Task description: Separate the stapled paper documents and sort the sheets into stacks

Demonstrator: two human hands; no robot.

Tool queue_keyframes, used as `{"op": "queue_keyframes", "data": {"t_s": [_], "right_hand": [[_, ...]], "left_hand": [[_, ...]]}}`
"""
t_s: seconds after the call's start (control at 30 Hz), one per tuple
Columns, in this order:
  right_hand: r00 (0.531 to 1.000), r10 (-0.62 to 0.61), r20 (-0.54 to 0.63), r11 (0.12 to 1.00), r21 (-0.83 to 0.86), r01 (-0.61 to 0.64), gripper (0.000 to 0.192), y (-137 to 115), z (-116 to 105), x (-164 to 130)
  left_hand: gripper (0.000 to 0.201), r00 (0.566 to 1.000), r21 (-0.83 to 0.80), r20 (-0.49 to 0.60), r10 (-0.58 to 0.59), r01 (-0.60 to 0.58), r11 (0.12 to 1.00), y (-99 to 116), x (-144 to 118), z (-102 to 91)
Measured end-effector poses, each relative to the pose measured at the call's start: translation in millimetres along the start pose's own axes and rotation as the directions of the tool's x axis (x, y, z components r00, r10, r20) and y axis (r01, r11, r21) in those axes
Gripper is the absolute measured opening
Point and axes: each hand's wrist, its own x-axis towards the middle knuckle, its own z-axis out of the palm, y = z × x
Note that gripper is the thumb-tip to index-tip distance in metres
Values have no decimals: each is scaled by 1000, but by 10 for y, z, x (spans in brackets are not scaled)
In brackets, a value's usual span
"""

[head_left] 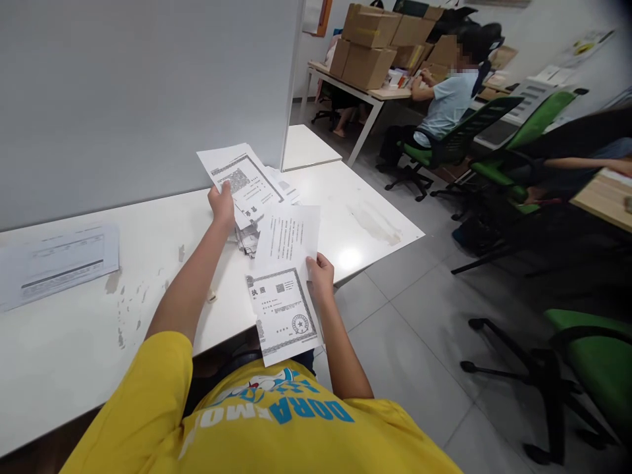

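At the near edge of the table (99,316), your right hand (320,273) is pinched on the right side of two sheets held together, thumb on top and the other fingers hidden beneath; the lower sheet is a bordered certificate (284,316) with a round seal near its bottom, and behind it stands a plain page of text (289,237); both hang past the table edge over your lap, their long axis running away from you, leaning a little to the left. Further out and to the left, your left hand (222,205) is closed on the lower left corner of another bordered sheet (241,181), lifted and tilted above the pile of papers (257,227) that lies on the table between your two hands; that sheet's long axis slants up and to the left, away from you. Your left hand is the nearer one to the pile, touching or just over it, though you cannot tell which; your right hand sits just beside its near end. Well apart to your left lies a separate stack of printed forms (59,263), flat on the table; the white tabletop shows chipped and scuffed patches. Beyond a grey partition (148,99), another person (444,105) sits at a desk piled with cardboard boxes (370,46).
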Motion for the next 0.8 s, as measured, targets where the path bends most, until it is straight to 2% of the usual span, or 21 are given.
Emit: {"op": "queue_keyframes", "data": {"t_s": [0.07, 0.13, 0.2, 0.23, 0.27, 0.3, 0.33, 0.37, 0.43, 0.57, 0.63, 0.7, 0.8], "right_hand": [[997, -68, -43, 995, -74, 64, 38, 23, 35, -52], [986, -140, -91, 975, -183, 122, 39, 46, 55, -95], [977, -188, -104, 950, -270, 154, 41, 65, 61, -121], [975, -199, -98, 943, -288, 163, 41, 71, 60, -126], [975, -202, -88, 941, -293, 168, 41, 76, 57, -128], [976, -201, -84, 941, -293, 168, 41, 81, 51, -125], [977, -196, -88, 942, -293, 163, 42, 86, 44, -119], [977, -188, -98, 943, -297, 152, 42, 92, 36, -108], [980, -167, -112, 944, -305, 126, 42, 105, 18, -70], [981, -164, -104, 961, -241, 135, 38, 100, -14, 91], [962, -252, -105, 949, -219, 225, 37, 52, -22, 221], [919, -380, -106, 912, -205, 354, 37, -38, -15, 381], [850, -517, -100, 850, -180, 496, 37, -246, 67, 681]], "left_hand": [[56, 996, 186, -23, 81, -75, 980, 81, 53, 20], [60, 975, 379, 52, 216, -220, 899, 209, -201, -59], [57, 917, 536, 266, 296, -396, 746, 310, -757, -243], [52, 870, 587, 414, 268, -480, 651, 329, -1104, -363], [51, 802, 610, 563, 200, -566, 555, 324, -1461, -490], [54, 748, 626, 653, 120, -622, 471, 294, -1797, -617], [59, 717, 646, 695, 41, -649, 403, 246, -2087, -736], [64, 726, 687, 687, -22, -640, 345, 187, -2313, -840], [70, 769, 761, 631, -98, -590, 270, 66, -2562, -991], [75, 802, 800, 583, -129, -540, 260, -79, -2557, -1083], [80, 814, 811, 566, -130, -523, 261, -105, -2520, -1080], [86, 820, 821, 554, -144, -509, 257, -123, -2520, -1081], [89, 804, 812, 572, -164, -527, 252, -154, -2547, -1093]]}}
